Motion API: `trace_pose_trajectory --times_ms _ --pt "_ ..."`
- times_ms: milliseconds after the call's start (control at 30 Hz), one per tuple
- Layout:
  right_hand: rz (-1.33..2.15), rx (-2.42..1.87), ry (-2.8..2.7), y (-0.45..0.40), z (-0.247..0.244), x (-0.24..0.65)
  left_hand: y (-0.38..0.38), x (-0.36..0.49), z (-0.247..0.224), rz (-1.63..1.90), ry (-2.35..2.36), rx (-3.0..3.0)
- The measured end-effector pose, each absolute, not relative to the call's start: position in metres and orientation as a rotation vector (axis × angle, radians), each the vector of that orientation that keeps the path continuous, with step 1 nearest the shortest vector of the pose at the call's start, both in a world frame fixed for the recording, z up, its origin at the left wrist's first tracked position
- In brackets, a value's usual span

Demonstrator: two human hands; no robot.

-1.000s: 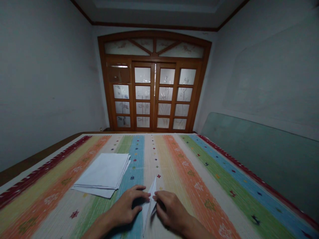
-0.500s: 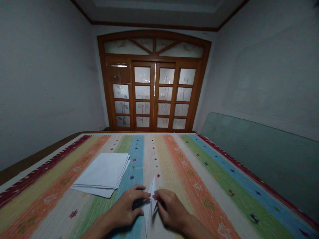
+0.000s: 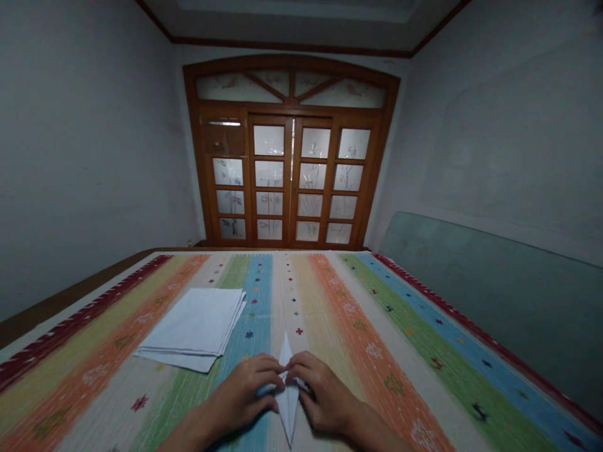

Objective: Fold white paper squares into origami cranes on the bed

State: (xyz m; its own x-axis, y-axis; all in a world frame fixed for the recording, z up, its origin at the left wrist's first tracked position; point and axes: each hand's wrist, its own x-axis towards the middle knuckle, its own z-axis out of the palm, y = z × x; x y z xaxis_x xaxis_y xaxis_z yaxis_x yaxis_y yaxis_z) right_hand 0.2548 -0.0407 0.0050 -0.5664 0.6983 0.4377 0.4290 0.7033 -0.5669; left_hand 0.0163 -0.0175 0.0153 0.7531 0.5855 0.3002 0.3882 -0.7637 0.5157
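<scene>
A narrow piece of folded white paper (image 3: pixel 289 408), pointed at both its far and near ends, is between my hands at the front of the table. My left hand (image 3: pixel 252 386) pinches its left side, with fingertips and thumb on the paper. From the right, my right hand (image 3: pixel 323 389) grips it the same way, its fingers curled near the paper's middle. The fingers cover part of the folds there. Left of the hands and farther off lies a stack of white paper sheets (image 3: pixel 195 323), its edges slightly fanned.
A striped, patterned cloth (image 3: pixel 358 326) covers the table. Along the right side runs a pale green panel (image 3: pixel 471 295). Beyond the table's far edge stand wooden doors with glass panes (image 3: pixel 292 182), and plain walls rise on both sides.
The folded paper has turned so its lower part now lies flatter and wider, facing up. Both hands have shifted slightly, and the right fingers have moved a little left over the paper's middle.
</scene>
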Motion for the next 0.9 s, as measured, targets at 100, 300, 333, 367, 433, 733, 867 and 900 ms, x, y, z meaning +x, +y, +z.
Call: trace_pose_trajectory --times_ms 100,300,333,367,433,733,867,900 --pt "0.531 -0.869 -2.243 -0.040 0.004 0.255 -0.018 0.016 0.014 0.632 0.720 2.592" --pt "0.542 -0.900 -2.170 -0.035 -0.005 0.255 -0.019 0.019 0.014 0.620 0.745 2.613" --pt "0.546 -0.906 -2.157 -0.034 -0.007 0.255 -0.020 0.019 0.014 0.630 0.743 2.611" --pt "0.549 -0.915 -2.145 -0.033 -0.008 0.256 -0.020 0.020 0.015 0.642 0.743 2.611" --pt "0.551 -0.933 -2.128 -0.033 -0.009 0.256 -0.023 0.021 0.018 0.652 0.754 2.605" --pt "0.529 -0.929 -2.132 -0.037 -0.006 0.256 -0.025 0.022 0.021 0.678 0.758 2.541" --pt "0.571 -0.888 -2.146 -0.038 -0.004 0.256 -0.021 0.023 0.017 0.707 0.758 2.562" --pt "0.579 -0.897 -2.136 -0.038 -0.004 0.256 -0.020 0.023 0.017 0.714 0.752 2.572"
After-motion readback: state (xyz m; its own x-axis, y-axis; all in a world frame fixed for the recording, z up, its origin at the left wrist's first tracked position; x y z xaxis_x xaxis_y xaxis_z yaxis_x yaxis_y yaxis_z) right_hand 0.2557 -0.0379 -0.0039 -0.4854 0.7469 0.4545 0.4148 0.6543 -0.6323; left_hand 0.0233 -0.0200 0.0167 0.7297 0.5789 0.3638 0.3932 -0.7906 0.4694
